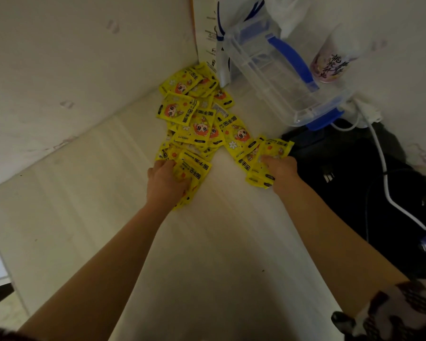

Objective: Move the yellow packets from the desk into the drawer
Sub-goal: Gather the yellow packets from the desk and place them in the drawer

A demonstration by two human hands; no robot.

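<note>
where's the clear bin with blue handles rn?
Head view, upper right: the clear bin sits at the back of the desk, right of the yellow packets, with a black bag just in front of it.

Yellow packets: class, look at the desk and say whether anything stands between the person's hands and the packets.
Nothing visible does. The left hand and the right hand already rest on the near packets of the pile. The clear box and the black bag lie off to the right, out of the way. No drawer is in view.
</note>
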